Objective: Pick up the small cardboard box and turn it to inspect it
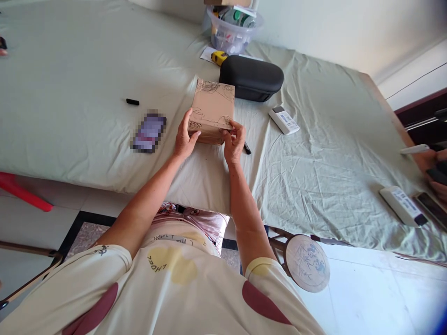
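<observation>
A small brown cardboard box (213,104) with dark scribbles on its top sits on the cloth-covered table in front of me. My left hand (185,138) grips its near left corner, fingers along the side and thumb at the front face. At the near right corner, my right hand (234,142) pinches the box's edge between thumb and fingers. A black pen (247,148) lies just right of my right hand, partly hidden by it. To the left are a short black cap-like piece (132,102) and a pixelated phone (150,132).
Behind the box are a black hard case (252,77), a yellow tape measure (219,57) and a clear tub (230,35) of bottles. White devices (284,120) lie to the right. Another person's hand (438,186) shows at the right edge. A round stool (307,263) stands below.
</observation>
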